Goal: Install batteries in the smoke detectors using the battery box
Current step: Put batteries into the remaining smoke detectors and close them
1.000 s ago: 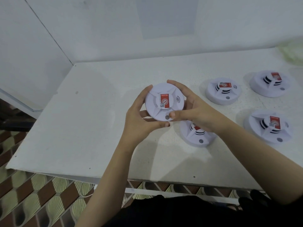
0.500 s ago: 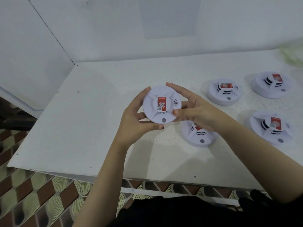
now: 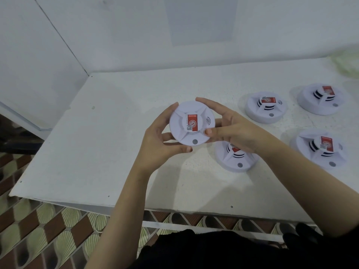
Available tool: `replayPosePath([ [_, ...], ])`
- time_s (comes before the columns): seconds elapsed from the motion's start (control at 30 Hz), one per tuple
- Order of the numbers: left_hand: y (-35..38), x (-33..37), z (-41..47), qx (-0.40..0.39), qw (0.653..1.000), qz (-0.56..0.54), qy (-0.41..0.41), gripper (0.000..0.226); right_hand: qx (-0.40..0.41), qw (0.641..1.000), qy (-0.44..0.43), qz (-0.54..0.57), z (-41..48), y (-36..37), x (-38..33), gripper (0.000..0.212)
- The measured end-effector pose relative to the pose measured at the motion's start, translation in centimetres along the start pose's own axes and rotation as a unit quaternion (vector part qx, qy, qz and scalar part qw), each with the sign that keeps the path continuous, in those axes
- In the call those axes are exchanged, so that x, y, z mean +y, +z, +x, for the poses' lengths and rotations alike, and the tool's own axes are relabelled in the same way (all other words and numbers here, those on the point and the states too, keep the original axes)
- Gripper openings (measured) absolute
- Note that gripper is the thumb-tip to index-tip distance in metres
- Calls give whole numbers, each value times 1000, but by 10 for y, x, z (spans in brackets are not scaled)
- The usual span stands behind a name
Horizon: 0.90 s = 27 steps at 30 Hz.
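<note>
— Two hands on one unit: the left hand (image 3: 157, 144) cups the held smoke detector (image 3: 192, 123) from its left rim, the right hand (image 3: 231, 129) pinches the opposite rim, thumb on the face.

— Where is it?

— Lifted above the desk (image 3: 97, 144), face up (red label toward us). I'd brace with the left and twist with the right, evenly, to free the base. Four detectors lie to the right; no battery box in view.

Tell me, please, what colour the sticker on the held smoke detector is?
Red with white print, on the held smoke detector; the head view shows it.
</note>
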<state>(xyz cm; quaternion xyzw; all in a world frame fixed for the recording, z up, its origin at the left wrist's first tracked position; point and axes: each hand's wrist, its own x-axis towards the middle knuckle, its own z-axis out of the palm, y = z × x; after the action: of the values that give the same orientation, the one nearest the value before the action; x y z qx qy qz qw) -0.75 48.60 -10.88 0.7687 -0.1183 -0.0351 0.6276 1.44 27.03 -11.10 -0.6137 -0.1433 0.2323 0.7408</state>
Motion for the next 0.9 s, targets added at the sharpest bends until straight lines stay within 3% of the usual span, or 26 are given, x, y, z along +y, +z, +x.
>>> replayPosePath([
  [0.9, -2, -3, -2, -1, 1000, 11, -6, 94, -1, 1000, 4, -27, 0, 1, 0, 71],
])
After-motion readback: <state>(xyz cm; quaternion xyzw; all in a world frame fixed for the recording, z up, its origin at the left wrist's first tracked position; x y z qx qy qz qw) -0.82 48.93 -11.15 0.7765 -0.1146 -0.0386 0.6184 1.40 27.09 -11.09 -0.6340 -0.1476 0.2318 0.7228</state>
